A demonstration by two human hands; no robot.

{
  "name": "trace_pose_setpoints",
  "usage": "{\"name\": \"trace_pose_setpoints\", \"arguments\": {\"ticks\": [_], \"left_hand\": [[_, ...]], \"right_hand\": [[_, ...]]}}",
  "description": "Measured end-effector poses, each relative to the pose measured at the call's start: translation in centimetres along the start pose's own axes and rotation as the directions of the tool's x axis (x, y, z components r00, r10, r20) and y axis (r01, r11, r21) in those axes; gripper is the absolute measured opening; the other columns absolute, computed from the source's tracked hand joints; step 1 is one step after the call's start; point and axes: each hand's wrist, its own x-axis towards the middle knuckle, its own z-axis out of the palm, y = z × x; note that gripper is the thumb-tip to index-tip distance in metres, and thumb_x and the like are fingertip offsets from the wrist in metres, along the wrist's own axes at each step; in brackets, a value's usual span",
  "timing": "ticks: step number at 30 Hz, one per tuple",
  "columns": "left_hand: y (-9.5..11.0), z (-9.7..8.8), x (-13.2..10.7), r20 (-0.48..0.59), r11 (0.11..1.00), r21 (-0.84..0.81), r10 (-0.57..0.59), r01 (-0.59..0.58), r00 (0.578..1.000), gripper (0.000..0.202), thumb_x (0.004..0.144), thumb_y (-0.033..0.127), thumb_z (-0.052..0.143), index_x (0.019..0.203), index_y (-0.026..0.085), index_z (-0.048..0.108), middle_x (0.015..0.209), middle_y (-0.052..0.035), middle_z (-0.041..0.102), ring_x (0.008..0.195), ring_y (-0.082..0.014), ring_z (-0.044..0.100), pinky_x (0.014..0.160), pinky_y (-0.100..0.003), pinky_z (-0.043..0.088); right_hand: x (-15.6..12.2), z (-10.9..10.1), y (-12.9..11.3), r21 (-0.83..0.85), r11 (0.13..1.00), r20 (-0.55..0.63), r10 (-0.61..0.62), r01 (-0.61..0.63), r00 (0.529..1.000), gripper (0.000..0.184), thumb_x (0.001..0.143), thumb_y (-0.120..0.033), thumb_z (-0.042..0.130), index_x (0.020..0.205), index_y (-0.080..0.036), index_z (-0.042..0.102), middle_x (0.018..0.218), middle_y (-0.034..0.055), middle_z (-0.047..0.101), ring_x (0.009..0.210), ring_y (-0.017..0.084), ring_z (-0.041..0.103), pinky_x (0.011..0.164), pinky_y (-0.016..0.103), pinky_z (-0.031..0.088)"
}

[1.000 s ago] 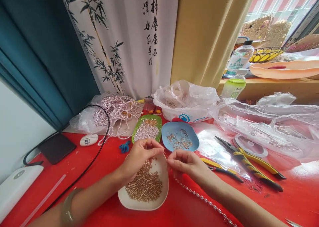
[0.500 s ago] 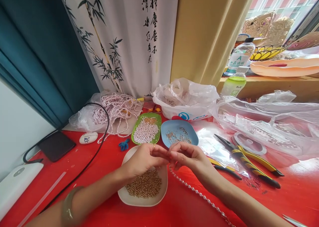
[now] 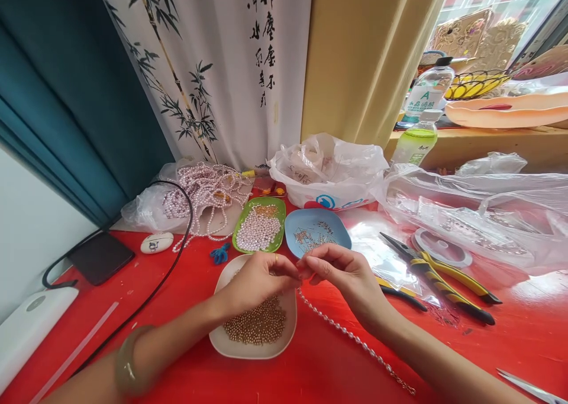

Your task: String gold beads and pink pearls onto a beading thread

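My left hand (image 3: pixel 261 280) and my right hand (image 3: pixel 335 268) meet fingertip to fingertip above the white dish (image 3: pixel 252 354), which holds many small gold beads (image 3: pixel 257 323). Between the pinched fingers is the upper end of a beaded chain (image 3: pixel 350 335), with pearl-like beads; its exact end is hidden by the fingers. From there the chain slants down to the right, its lower end lying on the red table. Just beyond the hands sit a green dish (image 3: pixel 282 238) of pale pink and gold beads and a blue dish (image 3: pixel 293 222) of small metal pins.
Long-nose pliers (image 3: pixel 432 277) and a second black-and-yellow tool (image 3: pixel 403 297) lie to the right. Scissors (image 3: pixel 528 386) are at the lower right edge. Plastic bags (image 3: pixel 328 173) and pink bead strands (image 3: pixel 199 191) stand at the back. A black cable (image 3: pixel 180 259) crosses the left side.
Both hands stay together at the chain's end, with slight finger shifts. The chain's lower end now shows on the table. The whole view has shifted slightly.
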Motion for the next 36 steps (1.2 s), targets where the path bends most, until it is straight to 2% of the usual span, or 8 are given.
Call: {"name": "trace_pose_setpoints", "arguments": {"ticks": [4,11,21,24,28,31,33,36], "left_hand": [[0.0,-0.2,0.1,-0.007,0.998,0.046,-0.037,0.038,0.999,0.016,0.066,0.023,0.061,0.077,0.016,0.069,0.074,-0.0029,0.067,0.063,-0.0135,0.054,0.059,-0.023,0.038],[0.2,-0.5,0.2,-0.007,0.999,0.035,-0.027,0.027,1.0,0.018,0.067,0.023,0.058,0.08,0.017,0.069,0.072,-0.0018,0.066,0.057,-0.011,0.051,0.054,-0.022,0.037],[0.5,-0.2,0.1,0.001,1.0,-0.02,0.0,0.0,1.0,0.013,0.066,0.025,0.063,0.073,0.016,0.067,0.065,-0.0014,0.062,0.056,-0.0107,0.05,0.053,-0.022,0.037],[1.6,-0.2,0.1,-0.027,0.993,-0.099,0.06,-0.062,0.998,0.008,0.066,0.024,0.063,0.068,0.016,0.065,0.063,-0.0003,0.06,0.057,-0.0098,0.05,0.055,-0.021,0.038],[3.4,0.0,0.5,-0.067,0.954,-0.266,0.128,-0.141,0.99,0.007,0.07,0.023,0.062,0.069,0.016,0.062,0.065,-0.0006,0.061,0.061,-0.0099,0.054,0.058,-0.021,0.041],[4.3,-0.1,1.6,-0.155,0.921,-0.326,0.171,-0.214,0.973,0.006,0.07,0.021,0.063,0.069,0.015,0.061,0.07,-0.0018,0.063,0.063,-0.0089,0.055,0.058,-0.019,0.042],[4.6,-0.4,2.8,-0.226,0.888,-0.376,0.19,-0.266,0.955,0.007,0.069,0.02,0.064,0.069,0.015,0.059,0.076,-0.0024,0.065,0.068,-0.0088,0.057,0.061,-0.017,0.043],[4.8,-1.3,4.8,-0.261,0.789,-0.528,0.201,-0.314,0.944,0.007,0.072,0.017,0.062,0.073,0.016,0.054,0.078,-0.0024,0.067,0.071,-0.0099,0.06,0.066,-0.02,0.047]], "right_hand": [[0.2,-0.1,0.1,0.01,1.0,-0.014,0.019,-0.019,1.0,0.015,0.072,-0.031,0.061,0.068,-0.017,0.063,0.062,0.0023,0.066,0.059,0.013,0.06,0.057,0.026,0.047],[0.2,-0.1,0.2,0.004,1.0,-0.025,0.022,-0.022,0.999,0.014,0.072,-0.031,0.061,0.068,-0.018,0.063,0.063,0.0024,0.066,0.06,0.013,0.06,0.058,0.026,0.046],[0.4,-0.1,0.1,0.049,0.999,-0.041,0.002,0.0,0.999,0.013,0.071,-0.031,0.063,0.072,-0.018,0.063,0.064,0.0005,0.065,0.061,0.012,0.059,0.061,0.026,0.047],[0.5,-0.2,0.4,0.137,0.99,-0.06,0.032,-0.024,0.998,0.02,0.074,-0.036,0.06,0.084,-0.02,0.062,0.076,0.0019,0.065,0.071,0.015,0.061,0.069,0.03,0.047],[0.7,-0.6,0.9,0.274,0.956,0.107,0.078,-0.104,0.991,0.026,0.083,-0.038,0.048,0.093,-0.017,0.06,0.086,0.0064,0.065,0.078,0.017,0.061,0.078,0.034,0.044],[0.8,-0.8,1.3,0.349,0.925,0.218,0.077,-0.151,0.973,0.028,0.086,-0.036,0.044,0.094,-0.016,0.06,0.081,0.0069,0.066,0.071,0.015,0.061,0.073,0.032,0.044],[0.8,-0.9,1.5,0.375,0.913,0.219,0.084,-0.164,0.972,0.024,0.085,-0.033,0.046,0.092,-0.015,0.061,0.077,0.0063,0.066,0.067,0.013,0.061,0.069,0.028,0.045],[0.9,-1.1,1.7,0.394,0.902,0.197,0.108,-0.179,0.975,0.018,0.082,-0.028,0.053,0.088,-0.013,0.063,0.074,0.0055,0.067,0.063,0.01,0.061,0.063,0.022,0.046]]}}
